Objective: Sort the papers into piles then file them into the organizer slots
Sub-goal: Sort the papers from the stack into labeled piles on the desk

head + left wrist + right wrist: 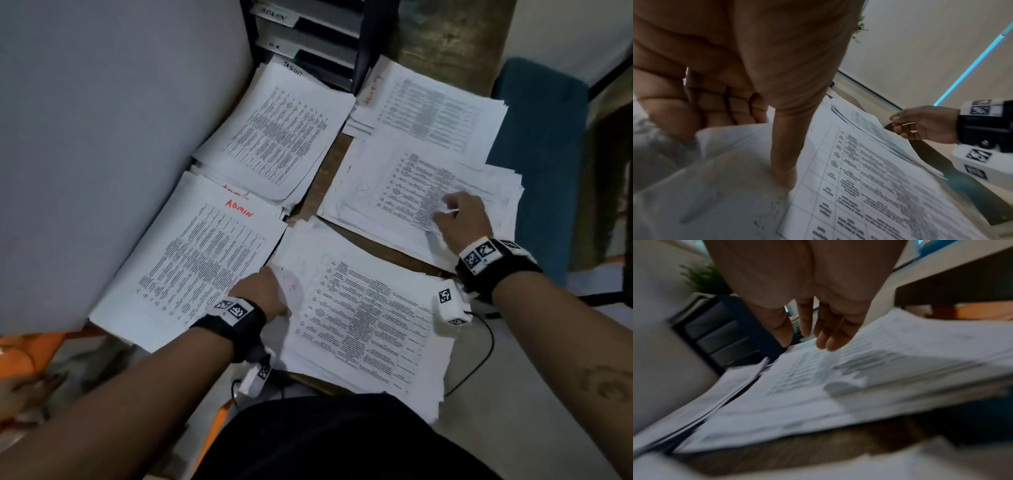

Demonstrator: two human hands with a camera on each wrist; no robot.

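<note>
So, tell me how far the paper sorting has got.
Done: four sorted piles lie on the brown table, including the red-lettered ADMIN pile.
In hand: the left hand grips the edge of the near unsorted white stack; the right hand is open on the mid-right pile.
Left: filing; the black organizer slots' contents are unclear.

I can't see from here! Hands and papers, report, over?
Left hand pinches near pile's top sheet. Right hand open over right pile. Organizer slots unfilled; nothing blocking.
</note>
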